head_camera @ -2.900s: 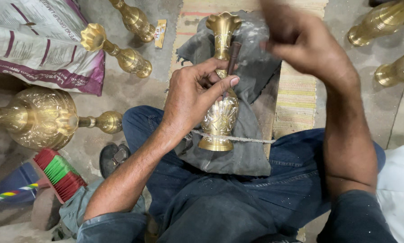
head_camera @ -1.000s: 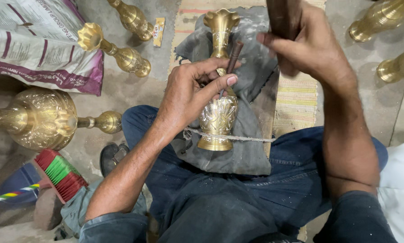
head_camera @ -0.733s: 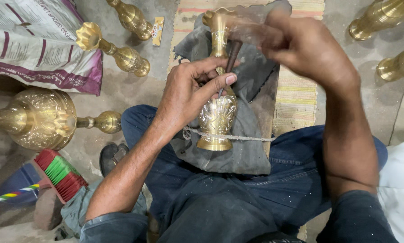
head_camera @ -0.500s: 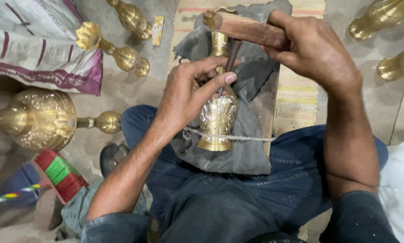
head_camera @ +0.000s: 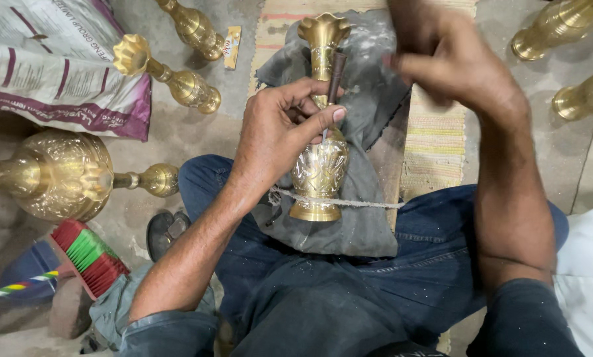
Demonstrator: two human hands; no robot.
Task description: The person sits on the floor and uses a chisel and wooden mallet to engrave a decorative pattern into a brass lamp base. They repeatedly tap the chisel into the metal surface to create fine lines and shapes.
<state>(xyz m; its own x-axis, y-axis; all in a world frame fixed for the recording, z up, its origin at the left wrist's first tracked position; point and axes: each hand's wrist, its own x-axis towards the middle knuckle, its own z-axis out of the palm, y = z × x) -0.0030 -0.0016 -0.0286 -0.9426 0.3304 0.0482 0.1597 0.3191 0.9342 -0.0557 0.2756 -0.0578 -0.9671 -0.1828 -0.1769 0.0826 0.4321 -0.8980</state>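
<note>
— Lying at frame centre on a grey cloth [head_camera: 349,225], that brass vase [head_camera: 319,168] looks heavy, stiff, slippery.

— Left hand [head_camera: 280,132] pinches a punch [head_camera: 335,73] against it; right hand [head_camera: 452,63] is blurred, grip unclear. Hold the vase's neck.

Right hand [head_camera: 452,63] motion-blurred, its grip unreadable, fingers cut by top edge

brass vase [head_camera: 319,168]: glossy engraved metal | cloth [head_camera: 359,225]: matt grey fabric | cord [head_camera: 369,203]: rough twine | floor [head_camera: 191,139]: rough concrete
</note>
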